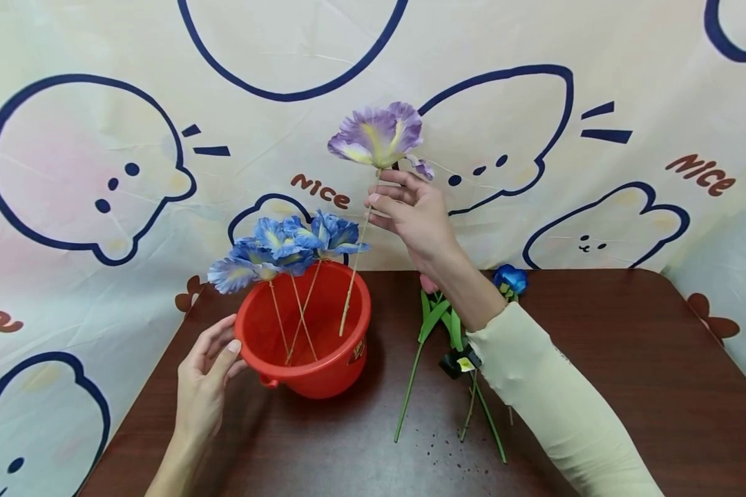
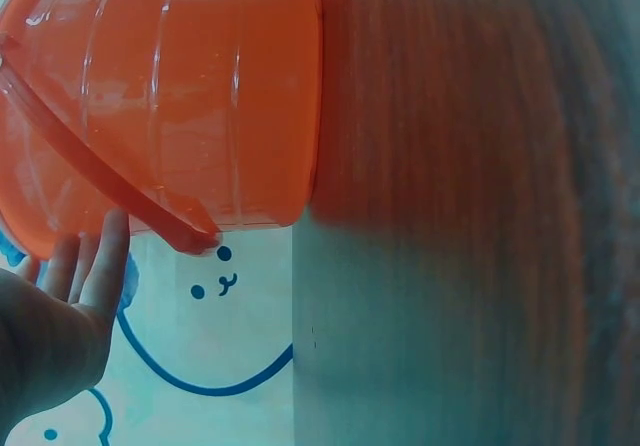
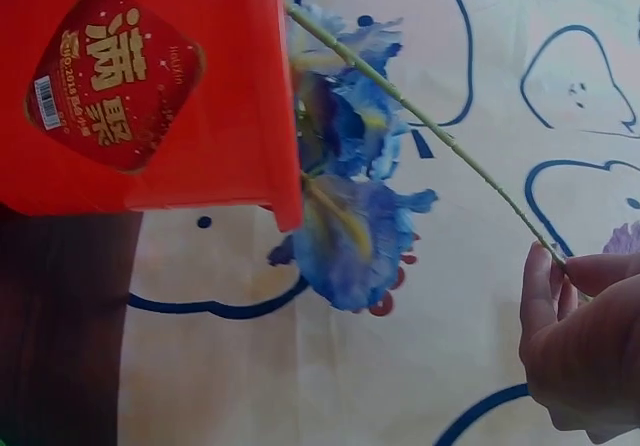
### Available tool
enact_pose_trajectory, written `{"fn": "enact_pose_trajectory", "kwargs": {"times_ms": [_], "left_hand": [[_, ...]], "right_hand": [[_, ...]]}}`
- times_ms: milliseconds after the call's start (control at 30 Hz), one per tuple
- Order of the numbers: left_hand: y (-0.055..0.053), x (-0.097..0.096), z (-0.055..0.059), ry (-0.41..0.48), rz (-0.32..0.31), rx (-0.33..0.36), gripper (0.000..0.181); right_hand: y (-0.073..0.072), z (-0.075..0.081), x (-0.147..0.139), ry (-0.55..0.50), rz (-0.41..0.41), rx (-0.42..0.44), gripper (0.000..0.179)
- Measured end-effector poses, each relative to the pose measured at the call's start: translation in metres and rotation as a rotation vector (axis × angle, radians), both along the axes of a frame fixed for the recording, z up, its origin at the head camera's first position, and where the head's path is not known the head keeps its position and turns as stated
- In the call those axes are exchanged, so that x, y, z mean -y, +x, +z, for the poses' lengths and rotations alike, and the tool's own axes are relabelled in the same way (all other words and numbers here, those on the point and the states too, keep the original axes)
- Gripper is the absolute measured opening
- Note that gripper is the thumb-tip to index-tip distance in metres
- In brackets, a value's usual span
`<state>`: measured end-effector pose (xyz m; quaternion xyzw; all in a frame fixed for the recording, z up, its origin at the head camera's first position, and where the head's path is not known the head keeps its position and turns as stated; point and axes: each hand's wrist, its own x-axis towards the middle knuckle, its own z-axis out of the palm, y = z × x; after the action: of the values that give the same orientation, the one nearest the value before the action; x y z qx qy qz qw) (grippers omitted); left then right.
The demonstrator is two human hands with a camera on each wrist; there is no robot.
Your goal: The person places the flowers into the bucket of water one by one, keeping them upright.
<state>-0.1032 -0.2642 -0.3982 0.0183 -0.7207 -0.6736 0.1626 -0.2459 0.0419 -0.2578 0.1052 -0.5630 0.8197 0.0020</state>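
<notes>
High above the table, my right hand point(image 1: 413, 207) pinches the thin stem of a purple artificial flower point(image 1: 376, 134) just under its bloom. The stem slants down, and its lower end overlaps the inside of the red bucket point(image 1: 329, 379) near the right rim. Several blue artificial flowers point(image 1: 286, 241) lean in the bucket, blooms over the far left rim and stems crossing inside. At the bucket's left rim rests my left hand point(image 1: 205, 373), fingers fairly straight along the outside. The left wrist view shows these fingers point(image 2: 100, 266) beside the bucket's handle point(image 2: 110, 171).
Right of the bucket, green-stemmed artificial flowers point(image 1: 432, 317) lie on the brown table point(image 1: 628, 359), partly under my right forearm. Among them are a blue bloom point(image 1: 511, 278), a pink one point(image 1: 429, 284) and a black object point(image 1: 455, 362). Dark specks lie nearby. A cartoon-printed cloth point(image 1: 622, 90) hangs behind.
</notes>
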Motion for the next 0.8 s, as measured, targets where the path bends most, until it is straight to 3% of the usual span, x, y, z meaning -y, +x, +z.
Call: {"fn": "enact_pose_trajectory", "kwargs": {"times_ms": [500,800], "left_hand": [[0.000,0.000,0.001,-0.009,0.008,0.015,0.044],[0.000,-0.001,0.001,-0.017,0.023,0.024,0.044]], "right_hand": [[-0.011,-0.048,0.021,0.120,0.041,0.129,0.043],[-0.022,-0.062,0.035,0.176,0.072,0.177,0.034]]}}
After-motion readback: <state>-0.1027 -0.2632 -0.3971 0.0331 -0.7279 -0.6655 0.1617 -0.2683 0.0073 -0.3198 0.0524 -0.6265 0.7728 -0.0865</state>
